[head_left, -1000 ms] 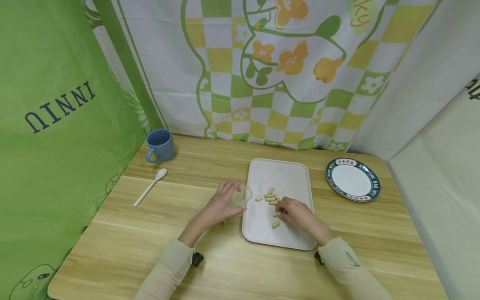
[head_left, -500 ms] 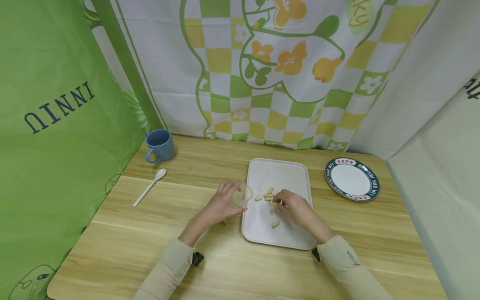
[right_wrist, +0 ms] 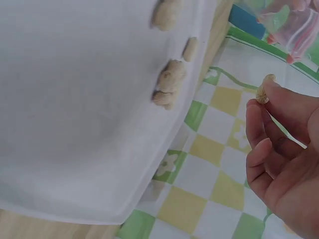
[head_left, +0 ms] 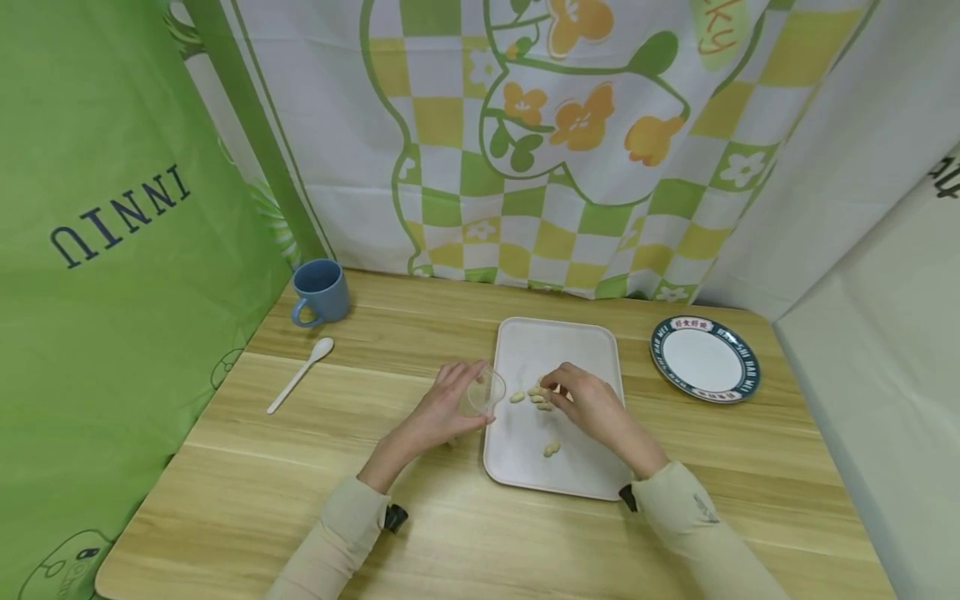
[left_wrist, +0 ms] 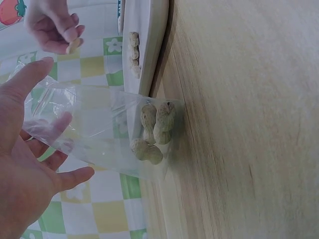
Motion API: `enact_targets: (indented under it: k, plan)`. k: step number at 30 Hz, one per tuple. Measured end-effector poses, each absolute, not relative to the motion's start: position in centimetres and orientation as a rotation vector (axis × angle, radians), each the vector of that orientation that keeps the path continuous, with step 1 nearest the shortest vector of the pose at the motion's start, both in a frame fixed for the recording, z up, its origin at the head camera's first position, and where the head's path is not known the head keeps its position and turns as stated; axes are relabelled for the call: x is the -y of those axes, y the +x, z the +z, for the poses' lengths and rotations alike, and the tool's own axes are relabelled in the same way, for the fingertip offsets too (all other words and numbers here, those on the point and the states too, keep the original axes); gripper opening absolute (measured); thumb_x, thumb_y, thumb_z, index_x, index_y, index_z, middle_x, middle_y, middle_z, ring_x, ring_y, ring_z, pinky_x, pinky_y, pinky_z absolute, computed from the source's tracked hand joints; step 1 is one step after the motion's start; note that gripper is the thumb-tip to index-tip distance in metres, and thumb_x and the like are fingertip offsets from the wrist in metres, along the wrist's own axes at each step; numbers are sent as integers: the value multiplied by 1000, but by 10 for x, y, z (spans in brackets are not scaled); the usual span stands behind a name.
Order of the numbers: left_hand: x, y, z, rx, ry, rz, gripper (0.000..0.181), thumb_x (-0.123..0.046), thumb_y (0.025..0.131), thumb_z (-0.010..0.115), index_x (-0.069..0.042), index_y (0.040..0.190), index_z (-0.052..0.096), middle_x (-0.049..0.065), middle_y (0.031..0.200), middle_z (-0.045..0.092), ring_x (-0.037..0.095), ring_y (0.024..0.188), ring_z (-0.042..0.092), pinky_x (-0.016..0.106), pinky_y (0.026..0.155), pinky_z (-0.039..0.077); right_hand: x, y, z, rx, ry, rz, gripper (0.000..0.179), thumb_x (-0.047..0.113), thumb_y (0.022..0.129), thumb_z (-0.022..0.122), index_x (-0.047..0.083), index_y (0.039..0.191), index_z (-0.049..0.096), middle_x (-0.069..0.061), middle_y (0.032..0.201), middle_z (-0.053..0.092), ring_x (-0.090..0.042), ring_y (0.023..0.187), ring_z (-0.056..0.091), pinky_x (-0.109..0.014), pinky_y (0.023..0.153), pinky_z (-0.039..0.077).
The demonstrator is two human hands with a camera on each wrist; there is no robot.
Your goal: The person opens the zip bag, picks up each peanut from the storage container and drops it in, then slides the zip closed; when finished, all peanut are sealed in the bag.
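A peanut (right_wrist: 264, 89) is pinched between the thumb and forefinger of the right hand (head_left: 592, 407); in the right wrist view it is held clear of the tray (head_left: 525, 462). It should prove light and firm, with a dry, rough shell that gives decent grip. Fingertips across the middle look the best hold; a hard squeeze could crack it.

The left hand (head_left: 438, 408) curves round the mouth of a clear bag (left_wrist: 94, 129), thumb and fingers spread apart to keep it wide. The bag is likely limp and slick, quick to fold in, so it is best held by its rim. At least three bagged peanuts (left_wrist: 164, 122) lie at its bottom, beside the tray; whether it touches the table (head_left: 480, 542) I cannot tell.

On the tray, a small cluster of peanuts (head_left: 538, 398) sits under the right fingertips, one stray peanut (head_left: 517, 397) to its left and a near peanut (head_left: 552, 449) well apart. Farther out are a spoon (head_left: 300, 376), a mug (head_left: 322, 292) and a plate (head_left: 705, 361), with a cloth (head_left: 517, 200) behind.
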State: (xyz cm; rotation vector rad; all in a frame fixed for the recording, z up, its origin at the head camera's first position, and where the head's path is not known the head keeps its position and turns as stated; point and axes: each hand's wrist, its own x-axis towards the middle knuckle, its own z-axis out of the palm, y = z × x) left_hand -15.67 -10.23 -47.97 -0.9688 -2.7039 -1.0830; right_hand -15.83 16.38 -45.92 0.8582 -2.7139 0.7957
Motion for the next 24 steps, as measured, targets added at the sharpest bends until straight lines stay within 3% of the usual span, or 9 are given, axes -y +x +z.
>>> enact_targets:
  k: [11, 24]
  plan:
    - [102, -157, -481, 2744, -961, -1059, 84, -26, 79, 80, -5, 147, 35, 8, 120, 52, 31, 122, 41, 45, 98, 46, -149, -160, -442, 2596, 935, 864, 10, 10, 86, 72, 9, 96, 70, 2, 89, 64, -11, 76, 59, -24, 59, 49]
    - [102, -157, -484, 2725, -984, -1075, 85, -24, 79, 80, -5, 147, 33, 7, 118, 53, 29, 120, 41, 45, 99, 45, -128, -160, -425, 2551, 1018, 851, 12, 8, 86, 72, 7, 97, 71, -1, 92, 65, -13, 77, 62, -24, 62, 52]
